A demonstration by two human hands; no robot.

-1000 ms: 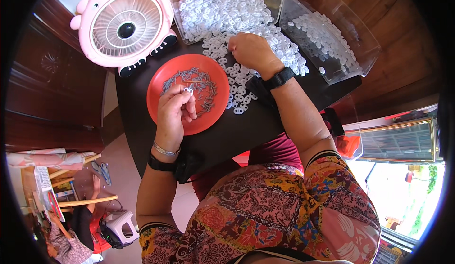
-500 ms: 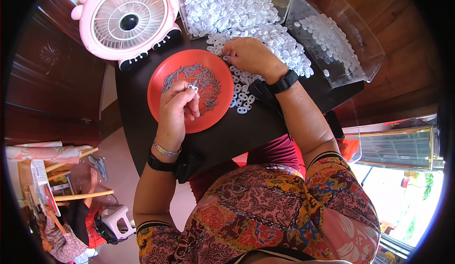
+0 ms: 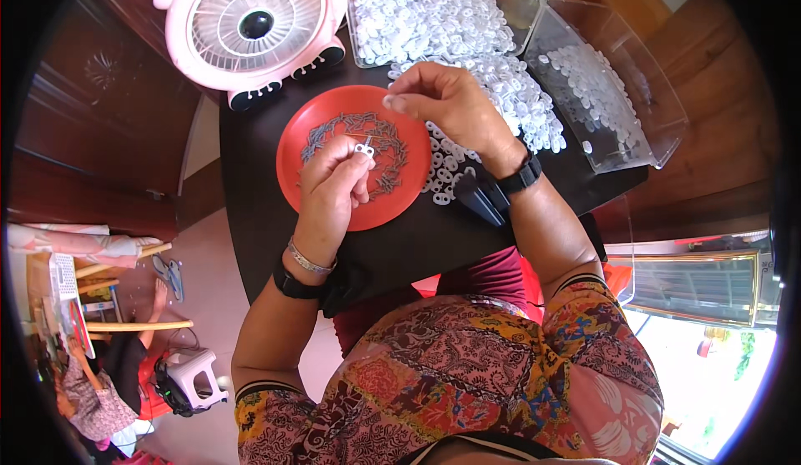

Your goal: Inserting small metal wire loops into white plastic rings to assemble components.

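Note:
My left hand (image 3: 332,183) is over the red plate (image 3: 317,123), pinching a small white plastic piece (image 3: 364,149) between thumb and fingers. The plate holds a pile of small dark metal pins (image 3: 367,131). My right hand (image 3: 446,102) hovers at the plate's far right edge with its fingers curled together above the loose heap of white plastic pieces (image 3: 509,98); whether it holds a piece I cannot make out. A dark watch (image 3: 519,176) sits on my right wrist, a bracelet and dark band on my left wrist.
A pink round fan (image 3: 254,23) stands at the table's far left. A clear tray (image 3: 417,15) full of white pieces lies at the back, and a clear box (image 3: 609,90) with more at the right. The dark table (image 3: 250,206) edges are near.
My right hand has moved from the white heap leftward to the plate's edge. My left hand stays over the plate with the white piece. The view shifted slightly.

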